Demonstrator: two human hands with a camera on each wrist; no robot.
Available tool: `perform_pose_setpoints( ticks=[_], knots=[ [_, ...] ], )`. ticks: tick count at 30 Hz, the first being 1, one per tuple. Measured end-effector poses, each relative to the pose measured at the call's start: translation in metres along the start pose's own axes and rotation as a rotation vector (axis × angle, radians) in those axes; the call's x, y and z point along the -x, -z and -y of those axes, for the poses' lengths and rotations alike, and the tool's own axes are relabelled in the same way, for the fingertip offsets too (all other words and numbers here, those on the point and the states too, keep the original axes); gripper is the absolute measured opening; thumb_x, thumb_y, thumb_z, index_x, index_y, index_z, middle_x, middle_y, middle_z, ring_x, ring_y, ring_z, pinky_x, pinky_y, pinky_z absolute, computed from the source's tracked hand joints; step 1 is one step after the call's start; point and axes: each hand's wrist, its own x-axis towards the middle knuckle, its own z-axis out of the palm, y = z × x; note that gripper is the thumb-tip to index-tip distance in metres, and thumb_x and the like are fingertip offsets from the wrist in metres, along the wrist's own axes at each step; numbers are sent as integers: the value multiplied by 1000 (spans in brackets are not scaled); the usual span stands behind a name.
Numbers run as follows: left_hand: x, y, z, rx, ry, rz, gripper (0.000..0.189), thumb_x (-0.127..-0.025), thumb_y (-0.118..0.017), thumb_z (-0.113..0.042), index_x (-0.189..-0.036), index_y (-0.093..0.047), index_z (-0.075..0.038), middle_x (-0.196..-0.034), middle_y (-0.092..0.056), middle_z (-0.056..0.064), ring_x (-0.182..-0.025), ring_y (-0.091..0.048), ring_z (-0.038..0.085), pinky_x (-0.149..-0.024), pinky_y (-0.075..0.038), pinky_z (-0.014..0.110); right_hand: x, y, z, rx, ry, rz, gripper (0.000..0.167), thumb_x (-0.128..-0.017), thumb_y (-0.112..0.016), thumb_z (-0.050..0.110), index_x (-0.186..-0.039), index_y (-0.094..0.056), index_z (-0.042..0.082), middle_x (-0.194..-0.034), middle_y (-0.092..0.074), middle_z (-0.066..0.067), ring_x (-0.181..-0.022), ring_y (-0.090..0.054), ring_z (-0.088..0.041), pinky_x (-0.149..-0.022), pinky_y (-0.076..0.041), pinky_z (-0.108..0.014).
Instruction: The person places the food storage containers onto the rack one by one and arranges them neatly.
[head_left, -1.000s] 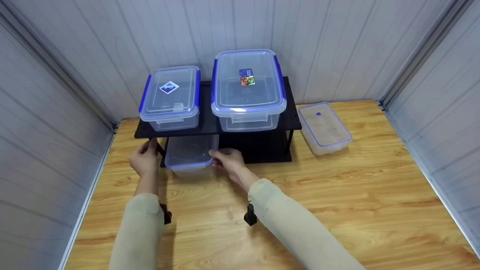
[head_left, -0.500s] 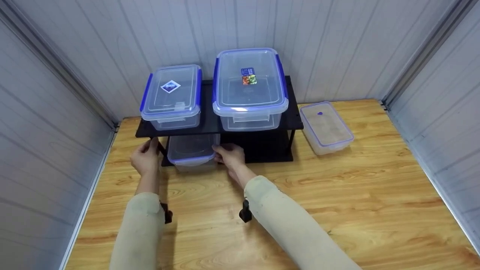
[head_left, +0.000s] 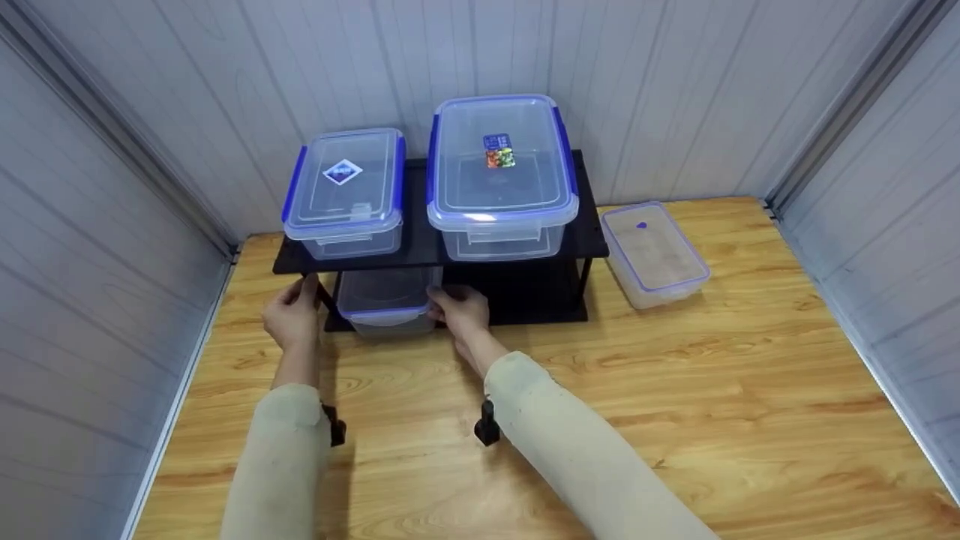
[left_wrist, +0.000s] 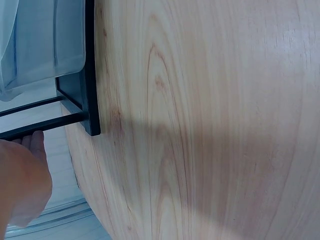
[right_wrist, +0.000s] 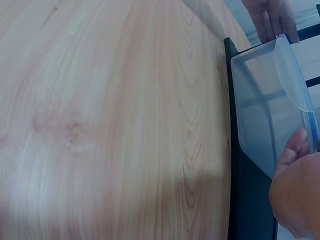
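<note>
A clear lidded food container (head_left: 382,294) with a blue seal sits on the lower level of a black two-tier rack (head_left: 418,240), at its left end. My right hand (head_left: 461,311) holds the container's right side near the front corner, thumb up by the lid rim. In the right wrist view the same hand (right_wrist: 300,192) lies against the container wall (right_wrist: 255,100); some fingers are hidden. At the rack's front left, my left hand (head_left: 291,315) grips the post (left_wrist: 55,122), its fingertips curling around it in the left wrist view.
Two clear boxes with blue clips, a smaller one (head_left: 345,191) and a larger one (head_left: 501,180), stand on the rack's upper level. Another clear lidded container (head_left: 656,251) is on the wooden tabletop (head_left: 675,390) right of the rack. Panel walls (head_left: 660,90) enclose the back and sides.
The lower container has slid backward, deeper into the rack, with my right hand moving along beside it. My left hand stays at the post.
</note>
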Motion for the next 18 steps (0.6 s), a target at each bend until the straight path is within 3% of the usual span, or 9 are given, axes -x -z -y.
perform_pose_setpoints(
  ticks=[7, 12, 14, 18],
  knots=[
    [-2, 1, -1, -50, 25, -7, 41, -98, -81, -28, -128, -77, -1, -96, -75, -3, -108, -76, 27, -96, -63, 33, 1, 5, 3, -76, -69, 79, 23, -99, -76, 4, -114, -69, -12, -84, -70, -8, -74, -70, -14, -80, -67, -31],
    [-2, 1, -1, -42, 47, -13, 40, -97, -82, -27, -128, -77, -2, -94, -74, -4, -110, -75, 27, -96, -63, 33, 5, 13, 5, -86, -53, 103, 22, -99, -75, 2, -114, -68, -12, -90, -72, -10, -79, -72, -16, -84, -66, -31],
    [-2, 1, -1, -49, 48, -19, 40, -97, -82, -27, -127, -78, -2, -92, -73, -6, -109, -76, 26, -94, -63, 30, 8, 18, 7, -87, -37, 105, 22, -99, -75, 1, -115, -67, -12, -95, -73, -14, -81, -73, -17, -85, -66, -32],
    [-2, 1, -2, -60, 72, -11, 42, -97, -83, -31, -129, -78, -4, -97, -75, -3, -110, -76, 26, -96, -63, 34, 15, 33, 14, -63, -25, 126, 22, -100, -73, -1, -116, -66, -14, -105, -75, -23, -84, -75, -18, -87, -66, -34]
  ],
)
